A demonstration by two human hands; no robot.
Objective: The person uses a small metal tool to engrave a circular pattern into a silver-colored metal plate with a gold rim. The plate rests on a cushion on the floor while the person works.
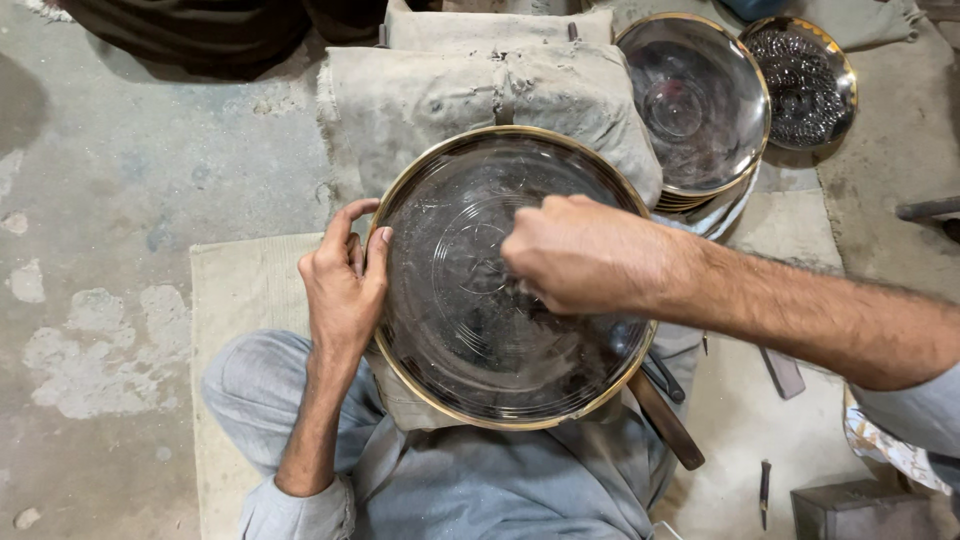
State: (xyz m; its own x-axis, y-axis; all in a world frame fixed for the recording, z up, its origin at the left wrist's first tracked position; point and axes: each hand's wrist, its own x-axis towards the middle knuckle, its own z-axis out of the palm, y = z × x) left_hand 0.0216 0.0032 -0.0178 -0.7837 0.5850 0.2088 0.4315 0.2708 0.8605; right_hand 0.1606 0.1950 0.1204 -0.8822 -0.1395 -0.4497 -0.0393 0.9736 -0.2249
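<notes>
Grey trousers lay nearest, under a round metal plate propped on the lap against a padded cloth block. It was dark, shiny, gold-rimmed, with engraved rings. The left hand gripped its rim; the right hand rested curled on its centre, contents unseen.

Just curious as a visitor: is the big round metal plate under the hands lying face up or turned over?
Face up. The plate shows its raised gold rim and engraved inner rings, leaning on a padded cloth.
</notes>
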